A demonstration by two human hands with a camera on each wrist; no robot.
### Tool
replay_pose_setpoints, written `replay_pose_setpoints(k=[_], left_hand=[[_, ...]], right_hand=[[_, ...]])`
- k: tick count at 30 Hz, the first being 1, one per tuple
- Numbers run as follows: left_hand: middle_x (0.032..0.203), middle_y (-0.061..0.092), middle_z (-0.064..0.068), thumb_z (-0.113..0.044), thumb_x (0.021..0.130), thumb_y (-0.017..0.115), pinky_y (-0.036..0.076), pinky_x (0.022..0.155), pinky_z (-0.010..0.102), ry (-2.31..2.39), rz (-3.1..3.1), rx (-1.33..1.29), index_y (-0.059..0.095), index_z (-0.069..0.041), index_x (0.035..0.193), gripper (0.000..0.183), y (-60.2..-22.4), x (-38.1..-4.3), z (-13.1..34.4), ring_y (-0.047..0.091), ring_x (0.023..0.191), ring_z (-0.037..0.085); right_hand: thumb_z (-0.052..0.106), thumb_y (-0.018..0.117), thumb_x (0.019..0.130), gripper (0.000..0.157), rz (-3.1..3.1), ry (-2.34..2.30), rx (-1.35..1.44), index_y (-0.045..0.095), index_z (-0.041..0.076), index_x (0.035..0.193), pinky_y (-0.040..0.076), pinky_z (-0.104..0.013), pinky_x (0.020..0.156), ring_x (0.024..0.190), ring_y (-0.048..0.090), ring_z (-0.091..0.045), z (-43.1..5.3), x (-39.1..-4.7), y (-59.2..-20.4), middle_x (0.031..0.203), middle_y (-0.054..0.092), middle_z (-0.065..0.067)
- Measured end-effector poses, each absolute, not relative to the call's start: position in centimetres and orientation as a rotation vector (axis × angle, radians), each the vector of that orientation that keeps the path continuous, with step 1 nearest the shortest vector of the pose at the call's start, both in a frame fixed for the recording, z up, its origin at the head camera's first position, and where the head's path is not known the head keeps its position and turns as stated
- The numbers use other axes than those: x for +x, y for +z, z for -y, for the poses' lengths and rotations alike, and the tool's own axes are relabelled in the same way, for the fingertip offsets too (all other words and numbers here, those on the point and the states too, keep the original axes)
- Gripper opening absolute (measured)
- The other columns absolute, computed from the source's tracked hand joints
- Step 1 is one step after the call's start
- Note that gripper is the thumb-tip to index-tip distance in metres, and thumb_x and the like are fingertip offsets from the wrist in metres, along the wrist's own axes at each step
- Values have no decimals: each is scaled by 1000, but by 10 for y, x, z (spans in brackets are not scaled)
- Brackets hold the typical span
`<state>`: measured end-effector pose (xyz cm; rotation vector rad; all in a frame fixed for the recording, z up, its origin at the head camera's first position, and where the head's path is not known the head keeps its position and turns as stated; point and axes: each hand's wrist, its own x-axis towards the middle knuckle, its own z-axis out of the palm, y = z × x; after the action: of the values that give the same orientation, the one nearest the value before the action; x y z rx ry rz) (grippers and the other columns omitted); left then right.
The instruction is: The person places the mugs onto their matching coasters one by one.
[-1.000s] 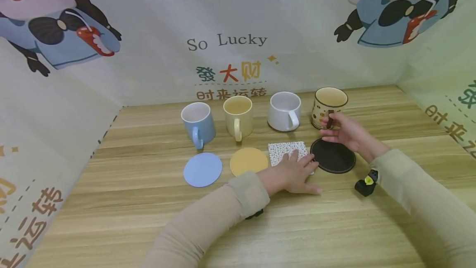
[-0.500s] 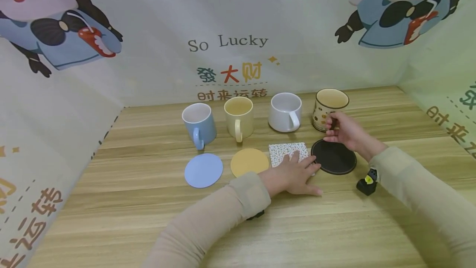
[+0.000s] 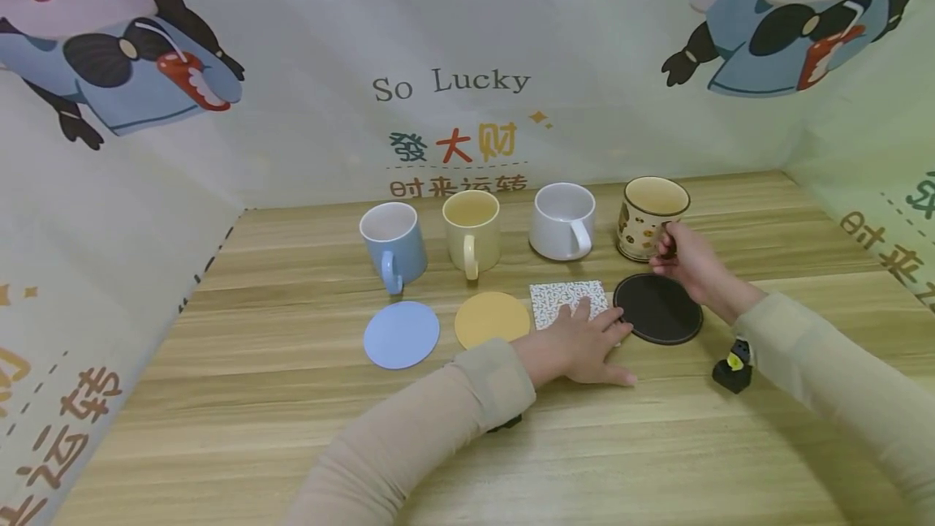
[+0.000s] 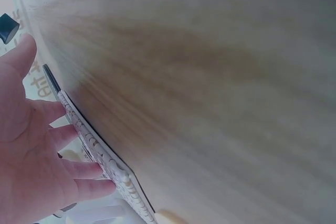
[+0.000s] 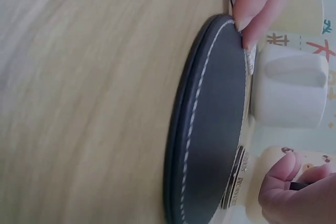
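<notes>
In the head view, my right hand [image 3: 690, 265] pinches the dark handle of a cream mug [image 3: 639, 227] with a brown rim and small printed patterns. The mug is upright on the table; in the right wrist view the curled fingers [image 5: 283, 174] cover most of its handle. My left hand [image 3: 580, 343] lies flat with spread, straight fingers over a square, white-patterned coaster [image 3: 558, 295]. Two of its fingertips touch the near-left edge of a round black coaster [image 3: 661, 311]. That coaster has white stitching along its rim and lies in front of the cream mug.
A blue mug [image 3: 394, 242], a yellow mug [image 3: 471, 226] and a white mug [image 3: 561, 222] stand in a row to the left. Round blue [image 3: 402, 335] and yellow [image 3: 493, 320] coasters lie before two of them. Printed fabric walls [image 3: 314, 104] enclose the wooden table [image 3: 256, 396].
My right hand's fingers have drawn closer together on the mug's handle, and the hand has shifted slightly right. The left hand stays over the patterned coaster.
</notes>
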<state>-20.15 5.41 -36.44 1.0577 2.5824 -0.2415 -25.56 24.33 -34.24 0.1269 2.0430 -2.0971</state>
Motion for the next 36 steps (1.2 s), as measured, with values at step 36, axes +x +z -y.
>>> replay_pose_setpoints(k=[36], left_hand=[[154, 9, -9, -70, 84, 34, 18, 110, 46, -229, -2579, 1051, 16, -32, 146, 76, -364, -201, -54, 8, 140, 30]], right_hand=[[17, 15, 98, 34, -2041, -2021, -26, 35, 10, 72, 46, -24, 66, 68, 52, -11, -268, -237, -331, 69, 39, 3]])
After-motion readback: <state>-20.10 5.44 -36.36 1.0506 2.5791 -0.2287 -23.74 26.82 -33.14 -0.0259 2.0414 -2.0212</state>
